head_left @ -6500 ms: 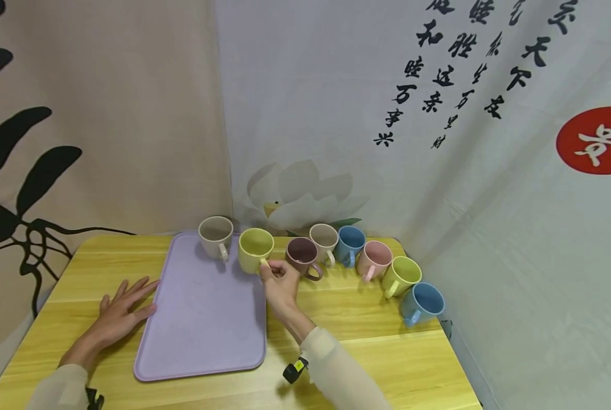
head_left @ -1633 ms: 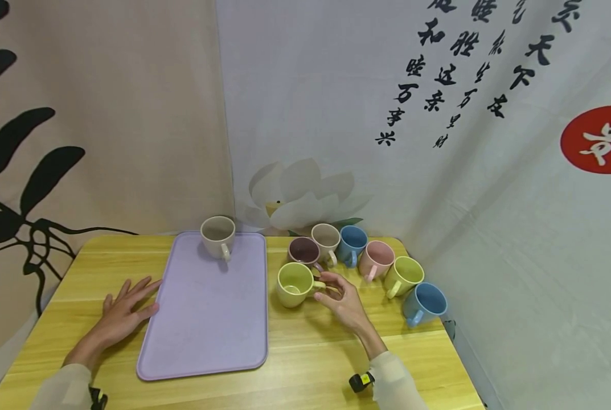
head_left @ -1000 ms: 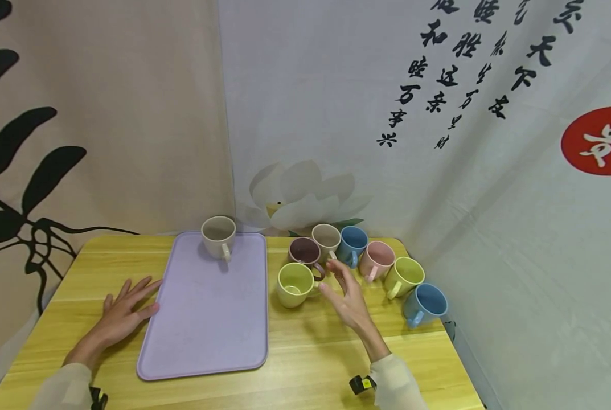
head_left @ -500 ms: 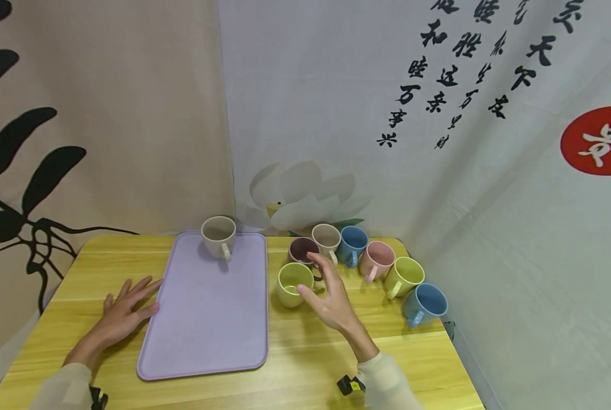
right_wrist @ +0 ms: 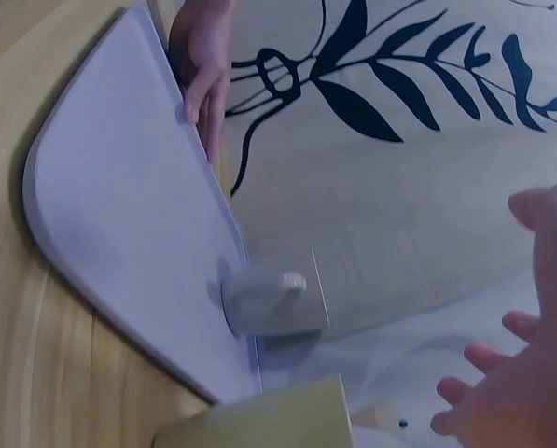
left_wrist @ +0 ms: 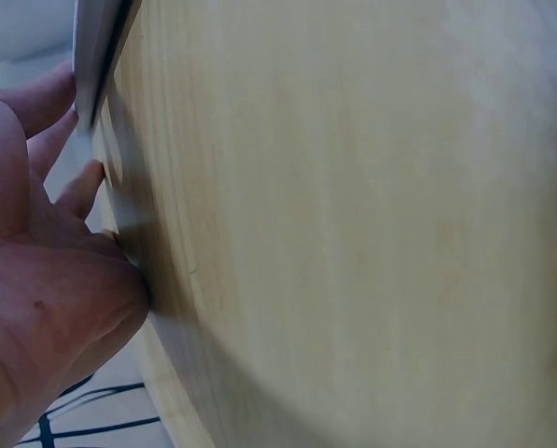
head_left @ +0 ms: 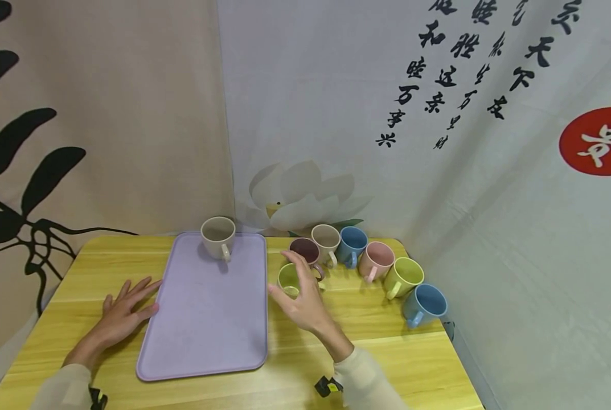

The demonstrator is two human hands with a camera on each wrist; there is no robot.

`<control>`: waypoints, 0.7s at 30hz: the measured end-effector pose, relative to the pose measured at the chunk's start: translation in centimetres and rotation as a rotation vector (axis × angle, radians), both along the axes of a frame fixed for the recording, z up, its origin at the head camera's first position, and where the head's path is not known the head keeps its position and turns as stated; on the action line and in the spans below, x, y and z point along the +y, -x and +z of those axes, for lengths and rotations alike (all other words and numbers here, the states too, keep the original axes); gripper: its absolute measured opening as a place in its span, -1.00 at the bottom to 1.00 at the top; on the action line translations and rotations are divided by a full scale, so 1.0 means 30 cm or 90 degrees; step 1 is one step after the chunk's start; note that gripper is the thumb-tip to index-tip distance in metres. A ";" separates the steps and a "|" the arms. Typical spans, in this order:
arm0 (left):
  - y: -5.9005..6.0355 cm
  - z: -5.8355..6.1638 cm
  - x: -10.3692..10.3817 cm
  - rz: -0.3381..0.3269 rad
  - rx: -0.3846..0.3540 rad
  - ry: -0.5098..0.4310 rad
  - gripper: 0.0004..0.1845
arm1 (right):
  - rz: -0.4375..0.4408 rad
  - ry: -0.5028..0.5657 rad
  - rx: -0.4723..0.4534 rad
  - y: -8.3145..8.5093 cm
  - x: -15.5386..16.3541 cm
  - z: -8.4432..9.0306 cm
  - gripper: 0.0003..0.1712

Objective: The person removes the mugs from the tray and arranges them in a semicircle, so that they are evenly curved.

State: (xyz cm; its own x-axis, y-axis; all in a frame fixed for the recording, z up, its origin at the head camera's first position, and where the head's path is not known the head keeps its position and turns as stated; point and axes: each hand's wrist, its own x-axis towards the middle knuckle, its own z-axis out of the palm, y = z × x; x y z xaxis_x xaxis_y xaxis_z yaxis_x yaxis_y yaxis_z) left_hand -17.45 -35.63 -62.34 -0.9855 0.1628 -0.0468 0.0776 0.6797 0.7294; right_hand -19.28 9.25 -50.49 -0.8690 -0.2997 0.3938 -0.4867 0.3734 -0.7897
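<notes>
My left hand (head_left: 126, 312) lies flat on the wooden table (head_left: 377, 347), its fingertips touching the left edge of the lavender tray (head_left: 203, 324). In the left wrist view the left hand (left_wrist: 45, 280) presses against the tray edge (left_wrist: 96, 56). My right hand (head_left: 302, 296) hovers open with spread fingers, just in front of a yellow-green cup (head_left: 285, 277) that stands on the table right of the tray. It holds nothing. The right wrist view shows that cup's rim (right_wrist: 259, 420) low in frame. A beige cup (head_left: 217, 236) stands at the tray's far edge.
A curved row of cups runs along the table's back right: maroon (head_left: 305, 250), beige (head_left: 326, 236), blue (head_left: 351, 245), pink (head_left: 376, 259), yellow-green (head_left: 405, 276), blue (head_left: 425, 303). Printed cloth hangs behind and to the right.
The yellow-green cup has gone from the tray's far edge to the table on its right. My right hand has let go of its handle and moved left, in front of the cup. My left hand has stayed put.
</notes>
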 end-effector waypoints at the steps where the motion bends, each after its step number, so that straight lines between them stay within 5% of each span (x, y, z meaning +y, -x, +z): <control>1: 0.000 -0.001 0.000 0.000 -0.001 0.000 -0.26 | -0.003 0.001 0.000 0.000 -0.013 0.001 -0.15; 15: 0.001 0.002 0.000 0.004 -0.006 0.005 -0.26 | -0.015 -0.004 -0.090 -0.006 -0.173 -0.013 -0.14; 21: 0.000 0.001 0.002 0.006 -0.005 0.004 -0.26 | -0.018 0.000 -0.078 0.007 -0.243 -0.033 -0.18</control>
State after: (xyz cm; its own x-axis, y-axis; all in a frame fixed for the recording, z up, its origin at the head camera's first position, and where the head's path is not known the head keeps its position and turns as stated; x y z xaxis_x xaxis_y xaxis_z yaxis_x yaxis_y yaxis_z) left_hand -17.46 -35.56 -62.30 -0.9866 0.1534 -0.0549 0.0660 0.6844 0.7261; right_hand -19.48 1.95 -51.49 -0.9188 -0.2737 0.2843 -0.3756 0.3857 -0.8427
